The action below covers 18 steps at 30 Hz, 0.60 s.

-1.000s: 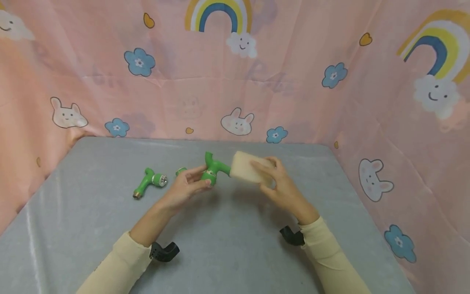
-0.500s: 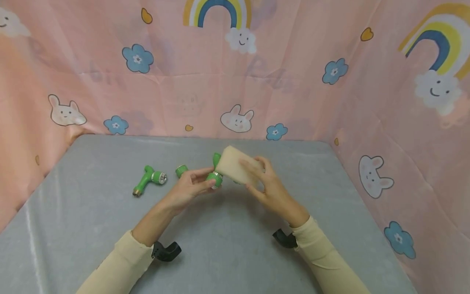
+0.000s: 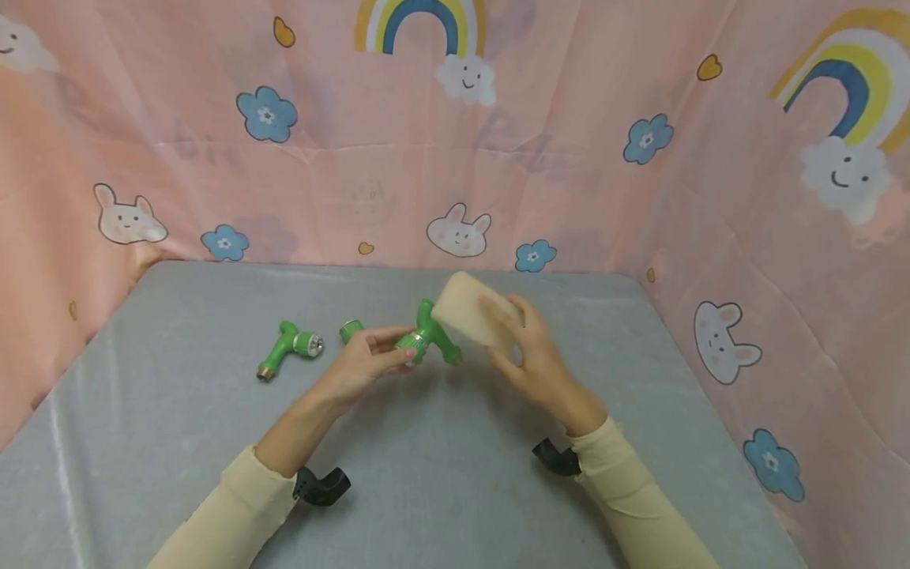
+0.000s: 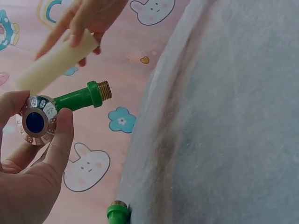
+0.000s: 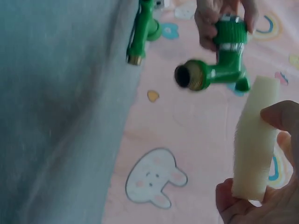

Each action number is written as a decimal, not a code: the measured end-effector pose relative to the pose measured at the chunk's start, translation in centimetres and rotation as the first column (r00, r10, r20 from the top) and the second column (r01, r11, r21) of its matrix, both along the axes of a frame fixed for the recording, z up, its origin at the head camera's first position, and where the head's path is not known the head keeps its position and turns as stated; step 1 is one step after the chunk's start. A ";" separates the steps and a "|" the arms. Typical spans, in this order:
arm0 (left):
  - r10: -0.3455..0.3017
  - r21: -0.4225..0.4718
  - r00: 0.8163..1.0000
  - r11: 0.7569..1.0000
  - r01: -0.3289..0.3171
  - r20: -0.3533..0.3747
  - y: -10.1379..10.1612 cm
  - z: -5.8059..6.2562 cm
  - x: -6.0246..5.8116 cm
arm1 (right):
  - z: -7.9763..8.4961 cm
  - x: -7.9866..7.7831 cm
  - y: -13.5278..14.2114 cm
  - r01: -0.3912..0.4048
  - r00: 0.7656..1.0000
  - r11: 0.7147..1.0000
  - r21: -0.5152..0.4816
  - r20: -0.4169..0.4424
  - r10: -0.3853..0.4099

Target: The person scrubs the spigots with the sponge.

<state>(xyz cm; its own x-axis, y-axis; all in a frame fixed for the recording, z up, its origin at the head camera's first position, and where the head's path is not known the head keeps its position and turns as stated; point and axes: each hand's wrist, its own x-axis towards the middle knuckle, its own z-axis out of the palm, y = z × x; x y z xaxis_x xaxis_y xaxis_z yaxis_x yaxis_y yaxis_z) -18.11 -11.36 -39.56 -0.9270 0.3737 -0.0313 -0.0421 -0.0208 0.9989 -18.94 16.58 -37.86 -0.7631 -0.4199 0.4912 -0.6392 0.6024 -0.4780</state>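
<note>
Left hand and right hand were both raised above the grey table. At far left, a loose green tap was seen lying on the cloth, and next to it a green piece was partly hidden by the left hand. Between that hand's thumb and fingers the collar of the held green tap was pinched, its threaded end pointed rightward and down. Just right of it, a pale block was gripped by the right hand's thumb and fingers, its long axis slanted from upper left to lower right, one end turned tapward; whether they touched could not be told
</note>
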 end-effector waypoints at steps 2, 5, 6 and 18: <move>0.007 -0.015 1.000 1.000 -0.007 0.005 0.1 -0.1 0.0 | -0.1 0.2 -0.5 -0.044 0.998 0.999 -0.006 -0.044 0.043; -0.008 -0.032 1.000 0.999 0.008 -0.009 0.3 -0.1 0.0 | -0.4 0.4 -1.2 -0.086 0.994 0.996 0.011 -0.071 0.087; -0.009 -0.036 1.000 0.999 0.009 -0.006 0.3 -0.1 0.1 | -0.4 0.5 -1.4 -0.091 0.993 0.996 0.012 -0.068 0.091; 0.011 -0.036 1.000 0.999 -0.010 0.027 0.3 -0.2 0.1 | -0.2 0.2 -0.3 0.064 0.998 0.998 0.022 0.002 -0.064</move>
<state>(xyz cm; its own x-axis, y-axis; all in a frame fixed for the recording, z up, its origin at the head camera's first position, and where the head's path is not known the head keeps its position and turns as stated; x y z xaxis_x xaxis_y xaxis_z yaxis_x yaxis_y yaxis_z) -18.06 -11.07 -39.74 -0.9296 0.3620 -0.0700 -0.0695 0.0143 0.9975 -18.76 16.28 -38.04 -0.7905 -0.3807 0.4798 -0.5972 0.6529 -0.4659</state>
